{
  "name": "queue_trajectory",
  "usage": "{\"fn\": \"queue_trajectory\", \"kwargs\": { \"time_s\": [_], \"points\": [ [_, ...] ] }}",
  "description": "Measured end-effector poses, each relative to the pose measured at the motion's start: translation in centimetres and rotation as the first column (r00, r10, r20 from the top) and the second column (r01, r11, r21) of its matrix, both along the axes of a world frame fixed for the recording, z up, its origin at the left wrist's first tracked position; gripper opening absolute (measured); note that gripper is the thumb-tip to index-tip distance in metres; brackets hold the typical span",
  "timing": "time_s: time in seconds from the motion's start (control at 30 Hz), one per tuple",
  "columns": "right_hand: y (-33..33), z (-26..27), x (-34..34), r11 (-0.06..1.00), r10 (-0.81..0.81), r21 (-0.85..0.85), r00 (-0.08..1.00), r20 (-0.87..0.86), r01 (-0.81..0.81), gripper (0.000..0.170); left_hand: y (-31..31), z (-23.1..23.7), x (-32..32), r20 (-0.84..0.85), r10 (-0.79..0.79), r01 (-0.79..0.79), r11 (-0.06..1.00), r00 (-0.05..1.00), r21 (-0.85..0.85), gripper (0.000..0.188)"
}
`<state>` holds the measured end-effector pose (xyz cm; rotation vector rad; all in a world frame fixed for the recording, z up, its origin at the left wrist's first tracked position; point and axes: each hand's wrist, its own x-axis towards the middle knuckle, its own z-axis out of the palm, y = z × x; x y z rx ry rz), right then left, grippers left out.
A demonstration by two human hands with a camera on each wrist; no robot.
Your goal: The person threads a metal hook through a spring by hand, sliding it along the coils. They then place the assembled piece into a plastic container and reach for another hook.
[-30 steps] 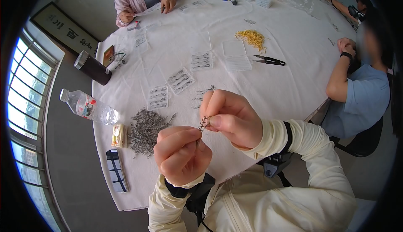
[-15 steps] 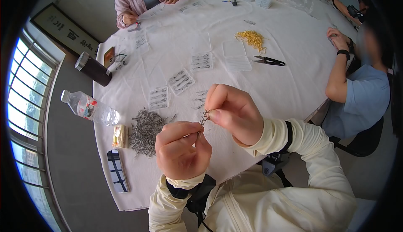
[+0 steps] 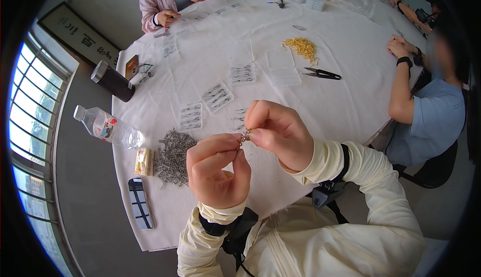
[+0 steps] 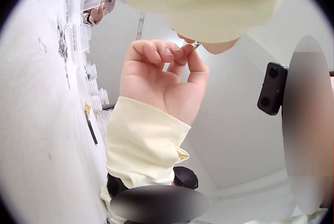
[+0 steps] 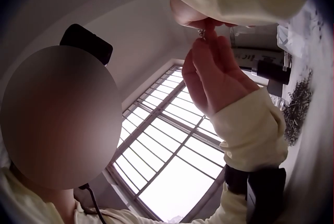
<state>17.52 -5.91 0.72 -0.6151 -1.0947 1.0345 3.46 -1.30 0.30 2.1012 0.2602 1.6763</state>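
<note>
Head view: left hand (image 3: pixel 215 172), right hand (image 3: pixel 284 139), both in pinches on seemingly one metal piece (image 3: pixel 244 137), one grey pile (image 3: pixel 172 159) nearby.

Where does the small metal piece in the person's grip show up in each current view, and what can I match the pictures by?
Head: the metal piece is near the center, slightly below it.
Left wrist: the metal piece is in the upper part, right of center.
Right wrist: the metal piece is in the upper part, right of center.
Shared landmark: the cream sleeves, visible in all three.
</note>
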Motion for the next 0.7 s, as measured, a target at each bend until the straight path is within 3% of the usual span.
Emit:
{"fn": "queue_trajectory", "kwargs": {
  "time_s": [0.07,0.37,0.47,0.53,0.7],
  "points": [
    [-0.16,0.33,-0.16,0.997,-0.034,-0.066,0.999,0.0,0.034,0.005,0.01,0.0,-0.05,-0.008,0.002,-0.002,1.0,1.0,-0.007,0.015],
    [0.09,-0.24,0.09,0.999,-0.042,0.032,0.998,0.04,0.041,0.002,0.01,0.08,-0.2,-0.012,0.04,-0.041,0.997,0.999,-0.072,0.014],
    [0.13,-0.37,0.12,0.999,0.004,-0.032,1.0,-0.007,-0.004,0.002,0.17,0.17,-0.33,-0.032,0.095,-0.097,0.992,0.995,-0.085,0.013],
    [0.12,-0.27,-0.09,0.997,0.011,-0.072,1.0,-0.021,-0.013,0.002,-0.21,0.07,-0.12,0.114,0.055,-0.014,0.944,0.992,-0.329,0.022],
    [-0.06,-0.08,-0.54,0.995,-0.07,-0.076,0.997,-0.028,0.068,0.003,-0.37,0.1,-0.05,0.118,0.012,0.028,0.943,0.993,-0.333,0.021]
  ]
}}
